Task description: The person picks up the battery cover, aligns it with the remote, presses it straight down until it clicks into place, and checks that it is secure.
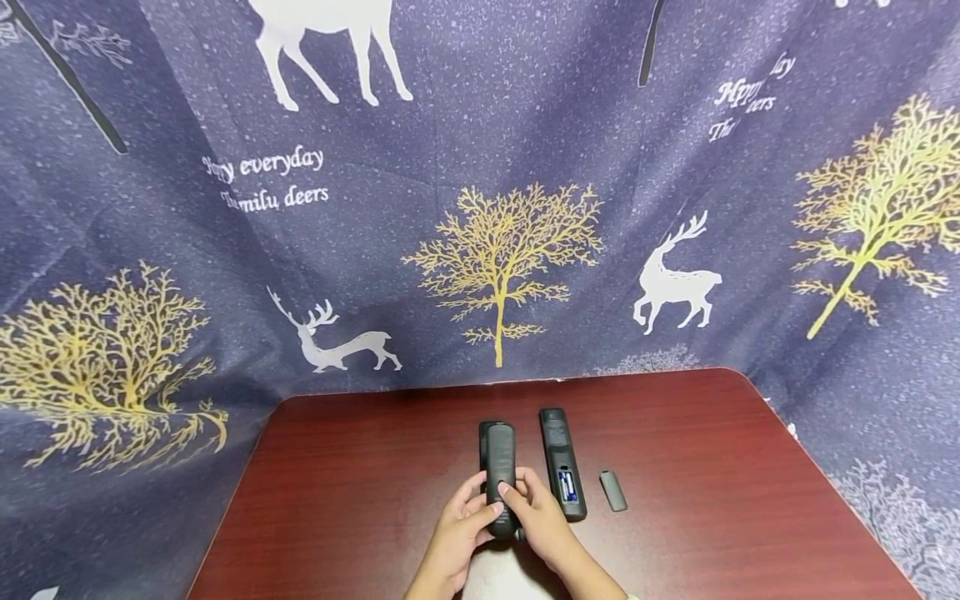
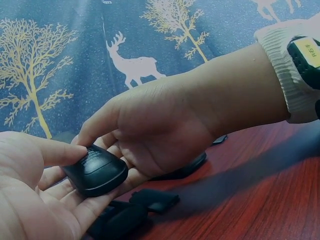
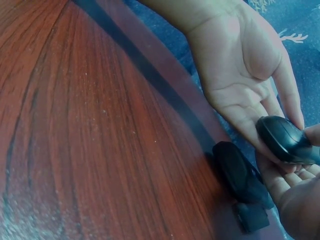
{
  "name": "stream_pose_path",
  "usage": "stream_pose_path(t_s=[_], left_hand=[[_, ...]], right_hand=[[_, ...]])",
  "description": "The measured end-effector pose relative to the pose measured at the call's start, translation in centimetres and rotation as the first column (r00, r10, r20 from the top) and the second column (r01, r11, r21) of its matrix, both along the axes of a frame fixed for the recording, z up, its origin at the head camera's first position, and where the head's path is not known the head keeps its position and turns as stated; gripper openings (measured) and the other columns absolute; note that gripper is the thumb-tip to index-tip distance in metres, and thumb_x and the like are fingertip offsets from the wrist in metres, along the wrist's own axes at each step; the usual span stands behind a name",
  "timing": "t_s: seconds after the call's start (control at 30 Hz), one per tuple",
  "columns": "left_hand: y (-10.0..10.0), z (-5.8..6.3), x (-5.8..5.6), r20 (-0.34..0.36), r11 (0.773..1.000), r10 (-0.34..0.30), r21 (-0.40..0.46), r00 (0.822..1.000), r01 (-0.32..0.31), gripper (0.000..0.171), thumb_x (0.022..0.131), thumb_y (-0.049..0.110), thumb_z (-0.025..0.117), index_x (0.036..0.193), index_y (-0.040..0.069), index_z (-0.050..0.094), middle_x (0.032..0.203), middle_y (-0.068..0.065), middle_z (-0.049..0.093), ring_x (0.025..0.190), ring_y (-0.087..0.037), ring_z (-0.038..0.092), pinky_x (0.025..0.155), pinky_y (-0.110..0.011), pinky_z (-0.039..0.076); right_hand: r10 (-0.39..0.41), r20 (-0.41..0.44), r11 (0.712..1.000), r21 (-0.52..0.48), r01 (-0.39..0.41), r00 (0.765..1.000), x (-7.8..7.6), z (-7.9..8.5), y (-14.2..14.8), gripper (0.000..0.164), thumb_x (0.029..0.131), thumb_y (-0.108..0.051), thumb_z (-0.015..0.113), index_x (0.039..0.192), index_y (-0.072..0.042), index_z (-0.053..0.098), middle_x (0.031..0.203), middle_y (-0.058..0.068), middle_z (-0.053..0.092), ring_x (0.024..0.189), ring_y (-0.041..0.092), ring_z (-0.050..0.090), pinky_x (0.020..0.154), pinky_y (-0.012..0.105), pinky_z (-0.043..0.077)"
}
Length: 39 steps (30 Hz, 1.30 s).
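Observation:
Both hands hold a black remote control (image 1: 501, 454) above the table, its back facing up. My left hand (image 1: 461, 529) grips its left side near the lower end, thumb on top. My right hand (image 1: 543, 525) grips the right side, with its thumb pressing on the back of the remote. Under it a second black remote (image 3: 235, 170) lies on the table, mostly hidden in the head view. A small black battery cover (image 2: 156, 199) lies by that remote's near end. The fingers of both hands curl beneath the held remote in the left wrist view.
To the right a third black remote (image 1: 557, 446) lies back up, its battery compartment exposed and blue batteries (image 1: 567, 485) inside. A loose battery cover (image 1: 612, 490) lies right of it. The red-brown wooden table (image 1: 712, 467) ends at a deer-print cloth (image 1: 360, 275) behind.

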State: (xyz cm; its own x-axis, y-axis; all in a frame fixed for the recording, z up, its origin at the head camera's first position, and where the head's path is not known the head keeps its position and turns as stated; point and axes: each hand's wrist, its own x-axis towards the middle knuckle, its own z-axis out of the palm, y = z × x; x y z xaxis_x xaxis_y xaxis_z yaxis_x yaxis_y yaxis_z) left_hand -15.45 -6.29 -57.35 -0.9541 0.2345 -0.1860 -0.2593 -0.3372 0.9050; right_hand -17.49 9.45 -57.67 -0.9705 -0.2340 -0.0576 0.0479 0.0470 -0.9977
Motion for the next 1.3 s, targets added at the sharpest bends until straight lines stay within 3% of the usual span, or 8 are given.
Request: stream_pose_path(t_s=[0.73, 1.3], left_hand=[[-0.1, 0.1, 0.0, 0.012, 1.000, 0.017, 0.001, 1.000, -0.017, 0.067, 0.095, 0.009, 0.065, 0.154, 0.001, 0.033, 0.122, -0.012, 0.070, 0.098, -0.016, 0.071, 0.083, -0.031, 0.058], [-1.1, 0.4, -0.4, -0.020, 0.997, 0.068, -0.022, 0.997, -0.068, 0.069, 0.095, 0.008, 0.063, 0.155, -0.001, 0.030, 0.127, -0.015, 0.066, 0.100, -0.016, 0.070, 0.086, -0.035, 0.059]], right_hand=[[-0.008, 0.018, 0.997, -0.079, 0.009, 1.000, 0.3, 0.4, -0.3, 0.039, 0.102, -0.025, 0.059, 0.131, 0.000, 0.052, 0.124, 0.026, 0.068, 0.094, 0.009, 0.070, 0.085, 0.021, 0.053], [-0.048, -0.058, 0.998, 0.045, 0.051, 0.997, 0.5, 0.9, -0.5, 0.048, 0.098, -0.020, 0.063, 0.142, -0.005, 0.051, 0.130, 0.019, 0.063, 0.109, 0.016, 0.063, 0.088, 0.021, 0.051]])
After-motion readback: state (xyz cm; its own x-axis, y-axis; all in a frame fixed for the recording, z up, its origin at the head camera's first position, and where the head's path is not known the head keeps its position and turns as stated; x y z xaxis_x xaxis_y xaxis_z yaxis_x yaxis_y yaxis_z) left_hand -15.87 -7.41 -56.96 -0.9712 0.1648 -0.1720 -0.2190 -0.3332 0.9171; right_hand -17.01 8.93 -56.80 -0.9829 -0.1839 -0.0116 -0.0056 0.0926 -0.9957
